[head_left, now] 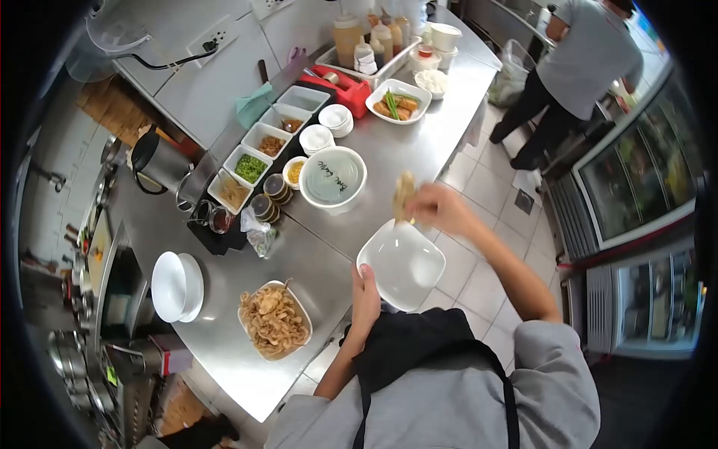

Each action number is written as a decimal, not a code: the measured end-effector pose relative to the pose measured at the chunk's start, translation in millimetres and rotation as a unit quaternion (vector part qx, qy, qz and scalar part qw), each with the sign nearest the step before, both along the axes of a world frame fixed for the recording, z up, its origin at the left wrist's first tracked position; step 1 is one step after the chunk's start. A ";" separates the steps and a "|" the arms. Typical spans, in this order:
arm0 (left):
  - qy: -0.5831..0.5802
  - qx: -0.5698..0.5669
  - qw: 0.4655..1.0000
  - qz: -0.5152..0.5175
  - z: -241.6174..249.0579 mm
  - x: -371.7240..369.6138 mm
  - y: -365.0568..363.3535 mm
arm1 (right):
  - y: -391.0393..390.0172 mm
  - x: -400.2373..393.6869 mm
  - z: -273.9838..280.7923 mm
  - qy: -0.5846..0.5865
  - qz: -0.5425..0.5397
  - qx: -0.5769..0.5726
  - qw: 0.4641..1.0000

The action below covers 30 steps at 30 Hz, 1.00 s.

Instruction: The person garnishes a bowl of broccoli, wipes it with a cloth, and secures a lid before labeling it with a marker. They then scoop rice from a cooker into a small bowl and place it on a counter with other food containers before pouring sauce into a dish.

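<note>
My left hand (366,297) grips the rim of a white square bowl (402,268), thumb over its edge. The bowl is tilted, and no food shows inside it. Above its far side, my right hand (441,209) pinches a pale tan, crumpled piece (404,196), blurred, so I cannot make out its kind. To the left on the steel counter stands a white dish of fried golden-brown strips (274,320). Just beyond my hands is a round white tub (333,178) with handwriting on its translucent lid.
Stacked white bowls (176,287) stand on the steel counter (232,374). Topping trays (249,168), a plated dish (398,102) and sauce bottles (364,52) line the back. A co-worker (576,60) stands at the upper right, near glass-door fridges (636,172).
</note>
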<state>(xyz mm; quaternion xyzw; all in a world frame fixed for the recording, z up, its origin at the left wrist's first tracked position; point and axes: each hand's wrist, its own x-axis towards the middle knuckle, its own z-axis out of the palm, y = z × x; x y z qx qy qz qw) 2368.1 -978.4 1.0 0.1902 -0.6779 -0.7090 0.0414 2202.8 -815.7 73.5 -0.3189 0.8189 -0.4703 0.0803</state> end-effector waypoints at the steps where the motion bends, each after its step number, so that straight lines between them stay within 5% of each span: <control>1: -0.003 -0.001 1.000 0.011 2.8 -9.5 8.6 | 1.1 12.1 -8.7 0.004 0.056 -0.045 0.997; 5: 0.016 -0.052 0.996 0.065 -0.5 -51.8 43.6 | -8.5 40.0 -48.2 0.130 0.000 0.000 0.991; 7: 0.039 -0.036 0.990 0.128 -3.9 -68.4 46.7 | 3.9 35.7 -57.1 -0.014 0.142 0.018 0.990; 9: 0.000 -0.059 0.983 0.175 3.2 -65.9 57.2 | 31.8 6.8 -67.4 0.135 0.208 0.074 0.966; 14: 0.005 -0.152 0.974 0.170 18.2 -104.8 102.4 | 52.6 -96.8 -47.6 0.401 0.109 0.028 0.909; 16: -0.006 -0.173 0.966 0.191 17.8 -109.1 110.3 | 66.0 -116.9 -39.7 0.183 0.096 -0.101 0.973; 17: -0.020 -0.156 0.966 0.204 16.3 -110.9 113.0 | 70.2 -129.2 -40.7 0.179 0.113 -0.107 0.971; 18: -0.032 -0.136 0.966 0.215 14.2 -112.5 118.0 | 74.3 -141.9 -41.2 -0.170 0.116 -0.182 0.961; 19: -0.038 -0.136 0.963 0.228 10.3 -112.0 126.5 | 78.9 -148.8 -42.6 -0.501 0.099 -0.224 0.830; 20: -0.048 -0.093 0.962 0.250 6.7 -113.9 132.1 | 79.6 -152.2 -52.0 -0.652 0.131 -0.263 0.699; 21: -0.052 -0.052 0.959 0.272 5.3 -117.3 134.2 | 77.7 -150.4 -68.3 -0.652 0.144 -0.259 0.698; 23: -0.032 -0.048 0.943 0.327 3.0 -122.1 144.3 | 76.1 -128.0 -98.1 -0.734 0.233 -0.320 0.551; 25: 0.000 -0.046 0.929 0.366 4.2 -127.7 144.0 | 64.4 -93.5 -57.4 -0.730 0.081 -0.272 0.621; 28: -0.014 -0.073 0.890 0.449 -3.6 -108.5 130.7 | 4.2 -124.8 -101.5 -0.628 0.220 -0.300 0.683; 30: -0.013 -0.115 0.881 0.460 2.8 -109.4 124.6 | -24.5 -157.3 -71.5 -0.263 0.220 -0.130 0.930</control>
